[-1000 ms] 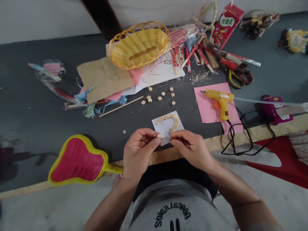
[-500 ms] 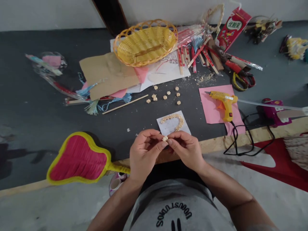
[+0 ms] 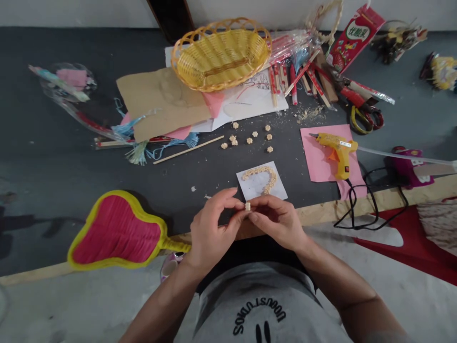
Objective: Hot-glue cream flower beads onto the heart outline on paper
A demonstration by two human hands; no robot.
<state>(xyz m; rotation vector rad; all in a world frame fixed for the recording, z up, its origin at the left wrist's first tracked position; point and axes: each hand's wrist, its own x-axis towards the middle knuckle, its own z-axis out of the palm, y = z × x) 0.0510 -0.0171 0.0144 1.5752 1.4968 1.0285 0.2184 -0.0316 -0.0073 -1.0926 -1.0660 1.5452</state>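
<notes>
A small pale flower-shaped piece (image 3: 247,206) is pinched between the fingertips of my left hand (image 3: 217,226) and my right hand (image 3: 276,219), just above the table's front edge. Both hands are closed, thumbs and forefingers meeting at the piece. Right beyond them lies a white paper square (image 3: 250,191) carrying a curved row of similar pale pieces (image 3: 273,177). Farther back, several loose flower-shaped pieces (image 3: 249,140) are scattered on the dark tabletop (image 3: 200,176).
A yellow glue gun (image 3: 339,148) rests on pink paper (image 3: 314,166), its black cord (image 3: 353,209) looping over the edge. A red-and-yellow fan (image 3: 117,231) overhangs the front left. Behind stand a wicker basket (image 3: 221,55), brown paper (image 3: 160,102), a thin stick (image 3: 189,149) and scissors (image 3: 366,119).
The small piece has been turned between my fingertips and now shows its side. My left fingers have shifted slightly apart from one another. The whole view has moved a little.
</notes>
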